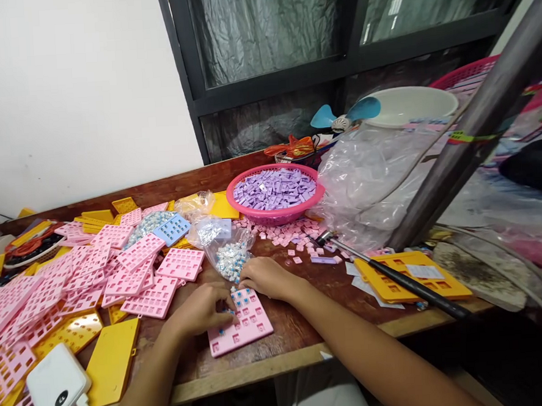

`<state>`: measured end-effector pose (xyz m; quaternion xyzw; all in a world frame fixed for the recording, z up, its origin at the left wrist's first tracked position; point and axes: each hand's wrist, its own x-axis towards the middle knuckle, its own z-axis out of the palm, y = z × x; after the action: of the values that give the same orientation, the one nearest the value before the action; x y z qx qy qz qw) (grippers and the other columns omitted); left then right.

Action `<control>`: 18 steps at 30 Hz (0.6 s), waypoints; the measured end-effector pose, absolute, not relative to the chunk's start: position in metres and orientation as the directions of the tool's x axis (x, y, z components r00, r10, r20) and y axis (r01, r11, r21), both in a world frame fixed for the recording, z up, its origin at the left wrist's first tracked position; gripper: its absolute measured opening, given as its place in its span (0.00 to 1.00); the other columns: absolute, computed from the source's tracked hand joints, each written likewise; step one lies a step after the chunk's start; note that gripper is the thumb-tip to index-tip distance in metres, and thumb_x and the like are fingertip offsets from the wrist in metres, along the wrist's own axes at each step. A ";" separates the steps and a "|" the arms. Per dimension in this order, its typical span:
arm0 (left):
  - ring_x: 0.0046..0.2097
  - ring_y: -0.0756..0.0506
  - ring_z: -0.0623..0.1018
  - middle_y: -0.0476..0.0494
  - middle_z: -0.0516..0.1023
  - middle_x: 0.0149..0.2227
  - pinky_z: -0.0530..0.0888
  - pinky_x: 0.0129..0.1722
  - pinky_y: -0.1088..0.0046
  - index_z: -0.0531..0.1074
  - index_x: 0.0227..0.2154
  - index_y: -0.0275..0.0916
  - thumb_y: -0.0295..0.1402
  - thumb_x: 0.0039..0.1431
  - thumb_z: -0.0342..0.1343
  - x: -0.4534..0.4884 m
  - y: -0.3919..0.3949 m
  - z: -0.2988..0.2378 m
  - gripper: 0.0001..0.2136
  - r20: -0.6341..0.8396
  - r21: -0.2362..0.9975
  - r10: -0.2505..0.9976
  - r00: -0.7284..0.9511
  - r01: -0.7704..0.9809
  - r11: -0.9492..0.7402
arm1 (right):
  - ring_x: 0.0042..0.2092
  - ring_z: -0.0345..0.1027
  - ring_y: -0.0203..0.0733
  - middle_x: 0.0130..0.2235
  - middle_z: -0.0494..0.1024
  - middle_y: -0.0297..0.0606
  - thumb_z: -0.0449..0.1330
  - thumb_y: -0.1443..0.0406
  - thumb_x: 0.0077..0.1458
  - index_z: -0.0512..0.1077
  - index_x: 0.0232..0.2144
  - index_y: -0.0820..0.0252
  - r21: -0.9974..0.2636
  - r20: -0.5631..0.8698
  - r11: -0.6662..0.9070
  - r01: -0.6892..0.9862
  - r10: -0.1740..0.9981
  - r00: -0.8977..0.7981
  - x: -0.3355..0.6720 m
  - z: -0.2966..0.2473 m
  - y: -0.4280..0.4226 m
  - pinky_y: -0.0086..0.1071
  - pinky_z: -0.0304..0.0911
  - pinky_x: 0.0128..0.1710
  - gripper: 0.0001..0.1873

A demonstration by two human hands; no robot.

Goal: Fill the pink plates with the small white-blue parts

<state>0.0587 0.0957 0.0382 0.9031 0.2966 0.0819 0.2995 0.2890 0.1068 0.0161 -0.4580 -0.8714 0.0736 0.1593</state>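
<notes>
A pink plastic board (254,337) with square holes lies flat near the table's front edge. Small blue-and-white pieces (244,293) sit in several of its holes, mostly toward the far side. My left hand (208,308) is over the board's left part, thumb and fingers curled together; whatever they pinch is hidden. At the board's far edge, my right hand (264,277) has its fingers bent down beside a clear plastic bag (213,234). That bag holds a heap of white and blue pieces (231,260). What the right fingertips grip is too small to tell.
Pink boards (137,266) and yellow plates (113,359) pile up on the left, with a white power bank (59,387) in front. Behind stands a pink basket (276,215) of purple tiles. A black-handled hammer (395,278) and a slanted metal post (460,136) are on the right.
</notes>
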 end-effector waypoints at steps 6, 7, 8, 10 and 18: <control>0.37 0.46 0.77 0.48 0.81 0.36 0.67 0.36 0.74 0.82 0.35 0.42 0.31 0.52 0.65 0.045 0.099 0.043 0.07 -0.043 0.512 0.664 0.747 0.587 -0.627 | 0.40 0.74 0.43 0.35 0.82 0.38 0.65 0.64 0.59 0.82 0.31 0.54 -0.266 0.206 0.561 0.784 0.827 -0.523 0.291 0.012 0.110 0.30 0.59 0.36 0.06; 0.37 0.46 0.77 0.48 0.81 0.36 0.67 0.36 0.75 0.82 0.35 0.43 0.32 0.52 0.65 0.044 0.099 0.044 0.06 -0.047 0.516 0.661 0.749 0.585 -0.626 | 0.40 0.74 0.43 0.35 0.82 0.38 0.65 0.65 0.59 0.82 0.31 0.54 -0.268 0.202 0.561 0.783 0.828 -0.524 0.293 0.012 0.111 0.30 0.59 0.36 0.05; 0.37 0.47 0.77 0.48 0.82 0.36 0.67 0.36 0.75 0.83 0.35 0.43 0.33 0.53 0.64 0.043 0.097 0.045 0.06 -0.054 0.523 0.657 0.752 0.582 -0.623 | 0.40 0.74 0.43 0.35 0.82 0.38 0.65 0.65 0.58 0.82 0.30 0.54 -0.271 0.198 0.561 0.782 0.827 -0.525 0.295 0.013 0.112 0.30 0.59 0.37 0.05; 0.36 0.47 0.78 0.48 0.83 0.36 0.67 0.36 0.75 0.83 0.37 0.43 0.34 0.55 0.64 0.042 0.095 0.047 0.07 -0.070 0.528 0.657 0.751 0.587 -0.614 | 0.39 0.74 0.43 0.35 0.82 0.37 0.65 0.66 0.58 0.81 0.30 0.54 -0.286 0.203 0.565 0.774 0.825 -0.528 0.301 0.017 0.112 0.30 0.59 0.37 0.06; 0.36 0.45 0.77 0.47 0.81 0.33 0.65 0.35 0.72 0.81 0.29 0.43 0.31 0.53 0.65 0.046 0.090 0.046 0.01 -0.016 0.319 0.711 0.703 0.678 -0.662 | 0.35 0.72 0.41 0.31 0.81 0.35 0.64 0.65 0.59 0.79 0.29 0.55 -0.349 0.237 0.681 0.644 0.729 -0.643 0.296 0.028 0.095 0.30 0.58 0.35 0.07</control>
<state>0.0463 0.0898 0.0464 0.9100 0.3817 0.0549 0.1523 0.2961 0.0947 0.0277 -0.3818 -0.8987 0.1169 0.1813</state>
